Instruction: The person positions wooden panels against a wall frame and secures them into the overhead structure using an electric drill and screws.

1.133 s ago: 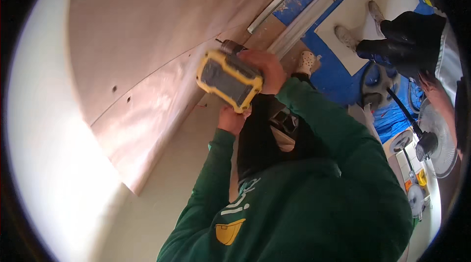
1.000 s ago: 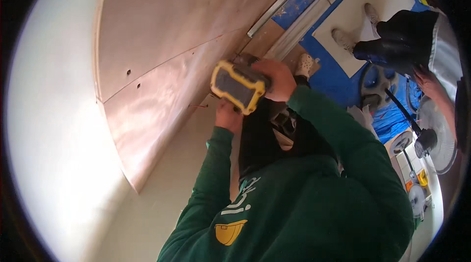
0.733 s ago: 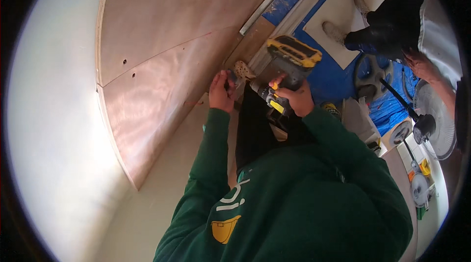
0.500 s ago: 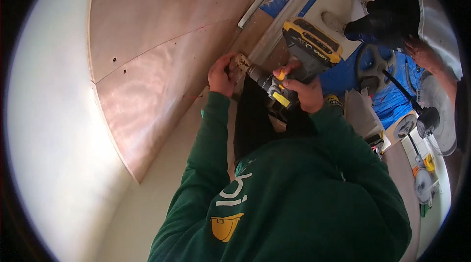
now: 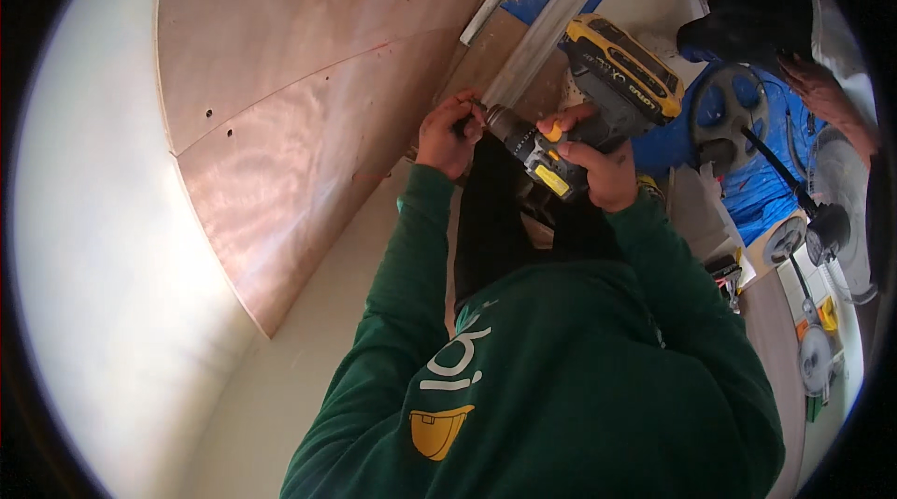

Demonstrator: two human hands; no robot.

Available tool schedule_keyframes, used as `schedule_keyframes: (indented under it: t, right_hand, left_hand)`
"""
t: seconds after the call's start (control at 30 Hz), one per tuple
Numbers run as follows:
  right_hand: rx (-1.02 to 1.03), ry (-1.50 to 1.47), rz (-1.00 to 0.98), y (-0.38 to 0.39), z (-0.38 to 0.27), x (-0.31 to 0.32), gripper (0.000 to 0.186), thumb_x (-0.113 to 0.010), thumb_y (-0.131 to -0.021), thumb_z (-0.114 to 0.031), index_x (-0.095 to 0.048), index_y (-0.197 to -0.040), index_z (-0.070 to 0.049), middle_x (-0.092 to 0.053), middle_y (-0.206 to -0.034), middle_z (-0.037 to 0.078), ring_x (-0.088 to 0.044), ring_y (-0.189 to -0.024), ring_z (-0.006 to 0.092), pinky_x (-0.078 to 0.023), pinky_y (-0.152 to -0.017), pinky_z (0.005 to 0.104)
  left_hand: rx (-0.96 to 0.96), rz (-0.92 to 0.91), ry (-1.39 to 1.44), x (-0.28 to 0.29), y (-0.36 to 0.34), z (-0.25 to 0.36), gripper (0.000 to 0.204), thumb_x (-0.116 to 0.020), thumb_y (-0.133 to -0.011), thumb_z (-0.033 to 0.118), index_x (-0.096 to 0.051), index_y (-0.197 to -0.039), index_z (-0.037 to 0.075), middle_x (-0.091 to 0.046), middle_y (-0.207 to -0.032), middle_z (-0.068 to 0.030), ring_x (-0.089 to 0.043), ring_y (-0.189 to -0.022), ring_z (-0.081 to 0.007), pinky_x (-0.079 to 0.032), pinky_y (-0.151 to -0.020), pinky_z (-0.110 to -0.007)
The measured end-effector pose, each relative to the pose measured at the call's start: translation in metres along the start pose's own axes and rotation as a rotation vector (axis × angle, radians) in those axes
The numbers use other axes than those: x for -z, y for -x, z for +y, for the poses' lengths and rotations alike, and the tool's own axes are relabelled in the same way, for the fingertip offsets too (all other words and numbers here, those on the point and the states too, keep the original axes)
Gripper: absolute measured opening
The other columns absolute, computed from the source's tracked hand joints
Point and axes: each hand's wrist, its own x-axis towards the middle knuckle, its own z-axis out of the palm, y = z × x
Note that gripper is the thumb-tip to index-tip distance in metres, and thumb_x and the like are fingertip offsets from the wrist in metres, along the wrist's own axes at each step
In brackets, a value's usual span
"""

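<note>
A yellow-and-black cordless drill (image 5: 605, 114) lies across the front of me, its chuck pointing left and its battery pack toward the upper right. My right hand (image 5: 605, 172) is wrapped round its grip, with the thumb and a finger near the yellow parts of the body. At the chuck's tip, my left hand (image 5: 448, 136) is closed, the fingertips pinched by a thin dark piece that looks like a bit. The fingers partly hide that piece, so its kind is not certain.
Left of my hands stands a large plywood panel (image 5: 280, 135) with a few small dark holes. At right are a fan (image 5: 839, 219), a blue tarp (image 5: 759, 205) and a dark wheel-like base (image 5: 724, 116). Another person's hand (image 5: 827, 95) shows at the upper right.
The drill and both hands have shifted slightly to the right in view. A pale, brown-speckled shape that showed at the drill's front no longer shows there; my left fingers are now by the chuck tip.
</note>
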Motion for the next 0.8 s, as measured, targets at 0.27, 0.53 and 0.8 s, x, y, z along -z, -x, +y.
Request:
schedule_keyframes:
  t: [0.27, 0.53, 0.8]
  right_hand:
    - [-0.030, 0.021, 0.006, -0.003, 0.001, 0.000, 0.026, -0.065, -0.076, 0.003, -0.059, -0.101, -0.004, -0.067, -0.107, 0.016, -0.065, -0.106, 0.0243, -0.053, -0.094, 0.0403]
    - [-0.069, 0.001, -0.017, -0.011, 0.007, -0.001, 0.028, -0.064, -0.077, 0.004, -0.059, -0.103, -0.004, -0.068, -0.108, 0.017, -0.065, -0.106, 0.0249, -0.053, -0.094, 0.0408]
    - [-0.020, -0.009, -0.006, -0.016, 0.010, -0.002, 0.027, -0.062, -0.077, 0.007, -0.058, -0.102, -0.003, -0.067, -0.108, 0.016, -0.065, -0.109, 0.0253, -0.053, -0.096, 0.0419]
  left_hand:
    - [-0.108, 0.130, 0.156, -0.004, -0.004, -0.007, 0.012, -0.062, -0.095, 0.017, -0.059, -0.094, 0.005, -0.060, -0.084, -0.0053, -0.048, -0.066, -0.0135, -0.037, -0.061, -0.028]
    - [-0.176, 0.249, 0.164, -0.021, -0.008, -0.010, 0.011, -0.066, -0.095, 0.018, -0.064, -0.098, 0.008, -0.056, -0.081, 0.0024, -0.047, -0.066, -0.0095, -0.038, -0.060, -0.026]
    - [-0.205, 0.216, 0.100, -0.004, -0.007, -0.008, 0.015, -0.061, -0.097, 0.020, -0.064, -0.104, 0.007, -0.058, -0.086, 0.0024, -0.046, -0.068, -0.0077, -0.039, -0.062, -0.022]
